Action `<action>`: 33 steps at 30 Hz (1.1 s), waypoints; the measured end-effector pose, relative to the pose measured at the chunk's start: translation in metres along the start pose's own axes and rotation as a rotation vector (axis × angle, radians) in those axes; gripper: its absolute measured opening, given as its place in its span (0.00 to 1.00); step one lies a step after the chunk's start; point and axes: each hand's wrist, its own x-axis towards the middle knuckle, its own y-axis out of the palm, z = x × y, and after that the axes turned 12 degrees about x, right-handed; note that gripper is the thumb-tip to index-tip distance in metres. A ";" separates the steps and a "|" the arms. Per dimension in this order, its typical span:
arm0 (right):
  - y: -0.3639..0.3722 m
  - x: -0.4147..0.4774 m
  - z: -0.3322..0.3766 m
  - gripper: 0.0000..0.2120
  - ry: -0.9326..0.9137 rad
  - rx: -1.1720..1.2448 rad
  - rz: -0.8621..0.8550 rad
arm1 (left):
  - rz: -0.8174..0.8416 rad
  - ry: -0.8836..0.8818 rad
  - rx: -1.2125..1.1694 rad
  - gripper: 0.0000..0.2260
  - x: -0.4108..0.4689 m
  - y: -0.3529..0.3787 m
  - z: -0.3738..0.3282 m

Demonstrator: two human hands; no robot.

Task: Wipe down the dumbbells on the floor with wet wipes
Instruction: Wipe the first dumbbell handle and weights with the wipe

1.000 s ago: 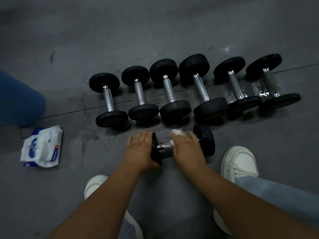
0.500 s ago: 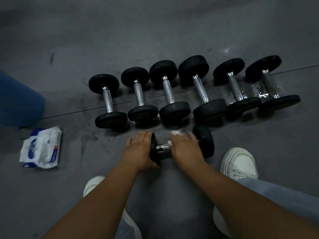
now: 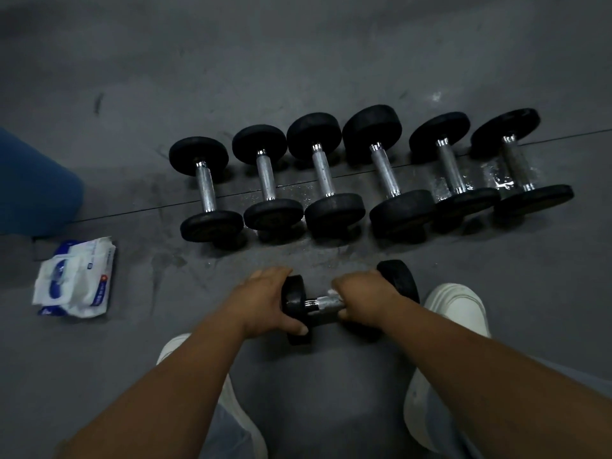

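The black-headed chrome dumbbell (image 3: 318,305) on the grey floor (image 3: 331,385), likely heavy and roll-prone, has one head clasped by the left hand (image 3: 265,303) while the right hand (image 3: 369,299) curls a white wet wipe (image 3: 332,294) round its handle.

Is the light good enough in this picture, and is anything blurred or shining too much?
Head view: dim light, darkest toward the corners; the wet floor glints white between the rightmost dumbbells; the wipe pack looks soft-edged; the near dumbbell, left hand and right hand look fairly sharp.
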 end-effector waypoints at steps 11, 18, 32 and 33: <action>0.061 -0.028 0.035 0.22 0.066 0.173 -0.628 | -0.181 0.004 0.294 0.55 0.004 0.018 -0.024; 0.043 -0.017 0.033 0.36 -0.023 0.088 -0.382 | -0.116 -0.004 0.256 0.54 0.017 0.008 -0.020; 0.035 -0.021 0.038 0.37 0.040 0.061 -0.285 | -0.079 0.031 0.197 0.56 0.023 0.001 -0.017; 0.029 -0.019 0.037 0.37 0.004 0.086 -0.258 | -0.085 0.033 0.196 0.55 0.023 0.001 -0.017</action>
